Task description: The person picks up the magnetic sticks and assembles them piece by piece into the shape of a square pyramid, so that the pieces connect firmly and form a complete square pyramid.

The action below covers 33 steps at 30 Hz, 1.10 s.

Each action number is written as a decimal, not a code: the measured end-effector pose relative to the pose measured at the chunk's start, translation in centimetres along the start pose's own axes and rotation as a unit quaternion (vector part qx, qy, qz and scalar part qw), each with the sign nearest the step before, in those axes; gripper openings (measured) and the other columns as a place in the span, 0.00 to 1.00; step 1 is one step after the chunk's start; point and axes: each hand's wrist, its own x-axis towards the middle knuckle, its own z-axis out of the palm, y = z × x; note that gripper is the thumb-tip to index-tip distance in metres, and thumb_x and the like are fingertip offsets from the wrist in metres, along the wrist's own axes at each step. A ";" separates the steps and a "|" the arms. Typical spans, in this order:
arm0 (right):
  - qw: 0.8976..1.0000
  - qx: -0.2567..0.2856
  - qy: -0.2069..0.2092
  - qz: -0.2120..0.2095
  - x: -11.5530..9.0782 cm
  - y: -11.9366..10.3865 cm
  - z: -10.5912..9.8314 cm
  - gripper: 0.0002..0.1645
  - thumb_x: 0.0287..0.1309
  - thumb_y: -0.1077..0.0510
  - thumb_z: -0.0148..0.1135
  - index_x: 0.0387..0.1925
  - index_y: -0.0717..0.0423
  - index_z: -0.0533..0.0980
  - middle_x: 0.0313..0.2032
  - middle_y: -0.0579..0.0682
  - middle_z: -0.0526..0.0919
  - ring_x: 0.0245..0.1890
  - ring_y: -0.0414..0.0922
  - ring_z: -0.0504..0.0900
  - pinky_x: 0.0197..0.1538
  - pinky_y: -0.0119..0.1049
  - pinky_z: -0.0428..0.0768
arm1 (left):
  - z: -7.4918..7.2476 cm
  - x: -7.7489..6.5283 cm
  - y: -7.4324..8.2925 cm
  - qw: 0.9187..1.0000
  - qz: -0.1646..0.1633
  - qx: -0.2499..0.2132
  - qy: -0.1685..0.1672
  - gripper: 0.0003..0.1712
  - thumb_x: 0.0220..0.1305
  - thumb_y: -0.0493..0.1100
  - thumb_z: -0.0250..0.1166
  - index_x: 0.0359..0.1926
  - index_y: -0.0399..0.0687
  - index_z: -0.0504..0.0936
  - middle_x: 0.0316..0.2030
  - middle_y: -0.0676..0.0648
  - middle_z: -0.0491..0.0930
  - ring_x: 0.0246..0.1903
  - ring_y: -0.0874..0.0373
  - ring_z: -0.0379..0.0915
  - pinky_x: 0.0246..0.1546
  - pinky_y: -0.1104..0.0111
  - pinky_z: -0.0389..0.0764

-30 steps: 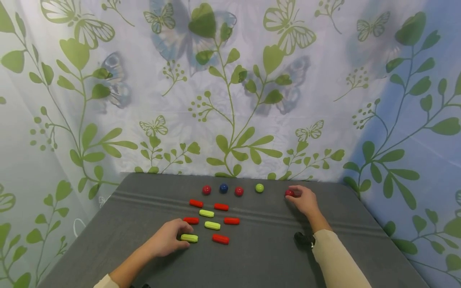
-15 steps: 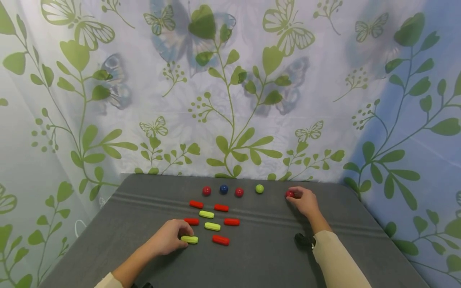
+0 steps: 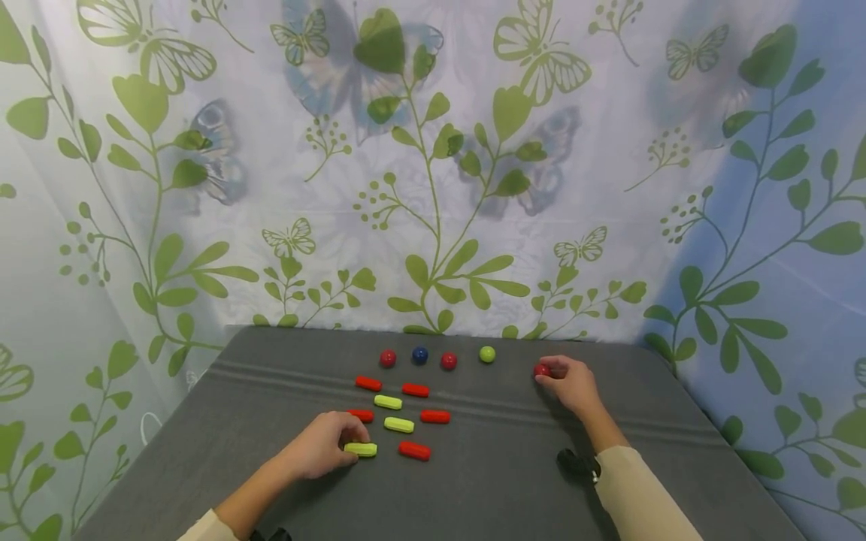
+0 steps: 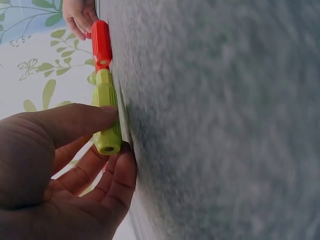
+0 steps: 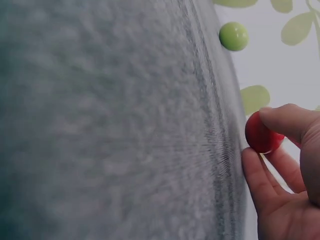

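In the head view my left hand [image 3: 316, 448] is at the near left of the grey table, holding a yellow-green ribbed plastic bar [image 3: 361, 449] between thumb and fingers. The left wrist view shows a small hole in the end of that bar [image 4: 108, 141]. Far to the right, my right hand [image 3: 573, 387] pinches a glossy red ball [image 3: 540, 370]. Seen from the right wrist, the thumb lies on the upper side of the red ball [image 5: 257, 132] and the fingers come from below. Partly behind my left hand lies a red bar [image 3: 363, 415].
More red bars [image 3: 415, 451] and yellow-green bars [image 3: 399, 425] lie loosely in the table's middle. Along the back stand two red balls [image 3: 388, 358], a blue ball [image 3: 420, 355] and a green ball [image 3: 487, 354]. A patterned curtain [image 3: 473, 225] hangs behind the grey table [image 3: 501, 481].
My right hand has come slightly left and nearer with the red ball. My left hand has shifted the yellow-green bar a little to the right, toward the near red bar.
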 end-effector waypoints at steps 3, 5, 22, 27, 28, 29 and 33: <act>1.000 0.014 -0.010 -0.003 -0.5 -0.4 -0.1 0.25 0.59 0.54 0.75 0.56 0.57 0.82 0.50 0.60 0.88 0.51 0.56 0.86 0.46 0.43 0.84 | 0.2 0.1 0.2 1.000 0.015 -0.009 0.004 0.14 0.53 0.33 0.77 0.37 0.55 0.85 0.35 0.59 0.82 0.33 0.69 0.74 0.35 0.71 0.77; 0.999 0.024 -0.022 0.000 -1.0 -0.7 -0.2 0.24 0.60 0.54 0.75 0.56 0.56 0.83 0.50 0.59 0.88 0.52 0.54 0.86 0.46 0.41 0.84 | 0.3 0.2 0.5 0.999 0.025 -0.022 0.007 0.14 0.53 0.34 0.77 0.37 0.55 0.85 0.36 0.59 0.83 0.34 0.70 0.76 0.36 0.72 0.78; 0.993 0.080 -0.091 -0.002 -5.5 -2.3 -0.5 0.24 0.55 0.51 0.78 0.52 0.55 0.85 0.50 0.55 0.88 0.47 0.46 0.87 0.45 0.34 0.82 | 2.4 2.2 3.9 0.990 0.066 -0.119 0.028 0.12 0.60 0.38 0.75 0.45 0.52 0.87 0.45 0.52 0.86 0.40 0.66 0.81 0.41 0.72 0.83; 0.987 0.101 -0.122 0.013 -7.0 -3.2 -0.3 0.24 0.54 0.51 0.79 0.51 0.56 0.84 0.48 0.54 0.88 0.47 0.46 0.88 0.44 0.34 0.82 | 3.5 3.3 5.1 0.991 0.065 -0.121 0.013 0.12 0.61 0.39 0.75 0.45 0.55 0.87 0.42 0.56 0.87 0.38 0.69 0.80 0.41 0.73 0.82; 0.986 0.105 -0.131 0.013 -7.3 -3.4 -0.3 0.24 0.54 0.51 0.79 0.51 0.56 0.83 0.49 0.54 0.88 0.47 0.46 0.88 0.44 0.34 0.82 | 3.8 3.6 5.3 0.990 0.068 -0.122 0.010 0.12 0.61 0.39 0.75 0.45 0.55 0.88 0.42 0.56 0.87 0.38 0.70 0.80 0.41 0.73 0.81; 0.984 0.113 -0.137 0.016 -7.5 -3.5 -0.3 0.25 0.53 0.52 0.79 0.52 0.56 0.83 0.49 0.54 0.88 0.47 0.46 0.88 0.44 0.33 0.82 | 4.0 3.8 5.6 0.990 0.071 -0.124 0.008 0.12 0.61 0.38 0.75 0.45 0.55 0.88 0.42 0.56 0.87 0.37 0.70 0.79 0.40 0.73 0.81; 0.976 0.135 -0.171 0.001 -8.4 -4.2 -0.2 0.28 0.55 0.52 0.78 0.55 0.60 0.82 0.51 0.57 0.87 0.48 0.47 0.87 0.43 0.33 0.83 | 5.0 4.9 6.6 0.989 0.087 -0.122 0.008 0.12 0.61 0.38 0.75 0.45 0.53 0.88 0.41 0.55 0.87 0.34 0.70 0.77 0.37 0.73 0.80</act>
